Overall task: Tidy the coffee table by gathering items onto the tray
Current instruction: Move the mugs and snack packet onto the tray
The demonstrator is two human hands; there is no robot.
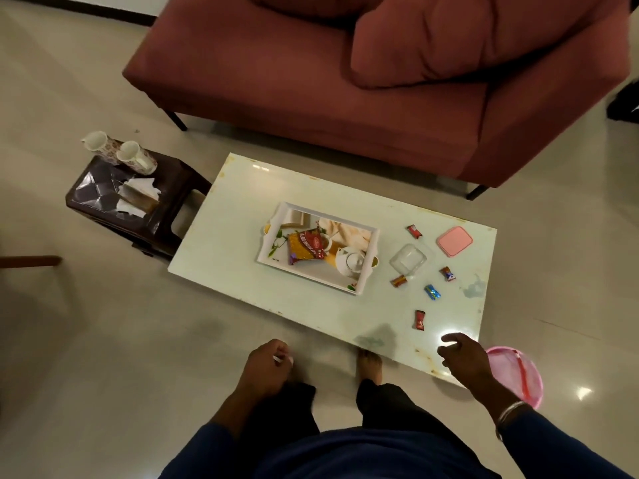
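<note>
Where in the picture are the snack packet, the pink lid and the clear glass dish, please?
snack packet (307, 249): head view, middle of its printed front, on the tray.
pink lid (454, 241): head view, centre of its top.
clear glass dish (407, 259): head view, its hollow centre.

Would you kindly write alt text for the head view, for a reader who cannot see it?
A person stands at a white coffee table with a tray holding a snack packet; five wrapped candies, a clear container and a pink lid lie right of it. The right hand hovers over the near edge; the left hand pinches something small and white.
</note>
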